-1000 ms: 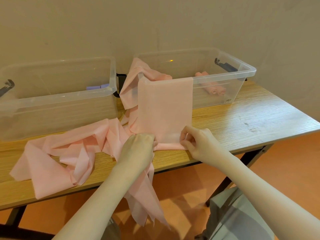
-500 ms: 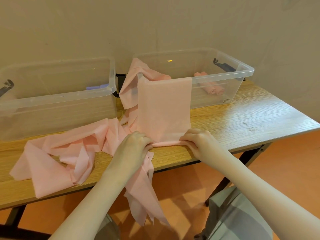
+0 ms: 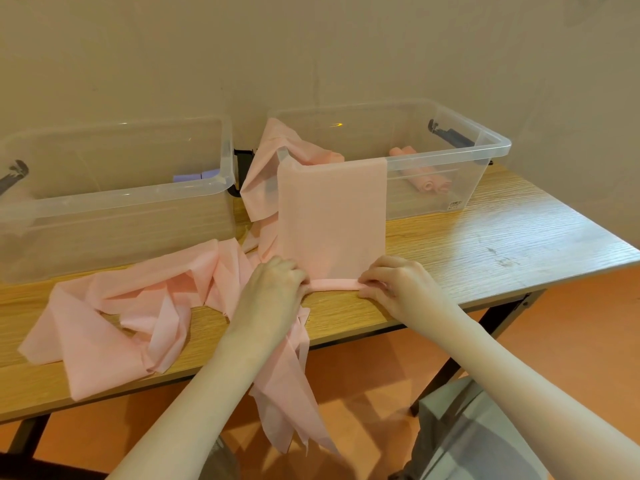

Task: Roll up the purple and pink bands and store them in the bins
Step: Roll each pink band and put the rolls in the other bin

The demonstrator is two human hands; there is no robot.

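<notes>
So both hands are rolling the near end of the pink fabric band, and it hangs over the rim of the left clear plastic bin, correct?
Not quite. In the head view the pink fabric band hangs over the right clear plastic bin, not the left one. Both the left hand and the right hand are rolling its near end.

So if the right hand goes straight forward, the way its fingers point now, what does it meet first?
Probably the flat pink band itself, which rises from the small roll that the right hand pinches, then the right bin front wall behind it. Depth is unclear.
</notes>
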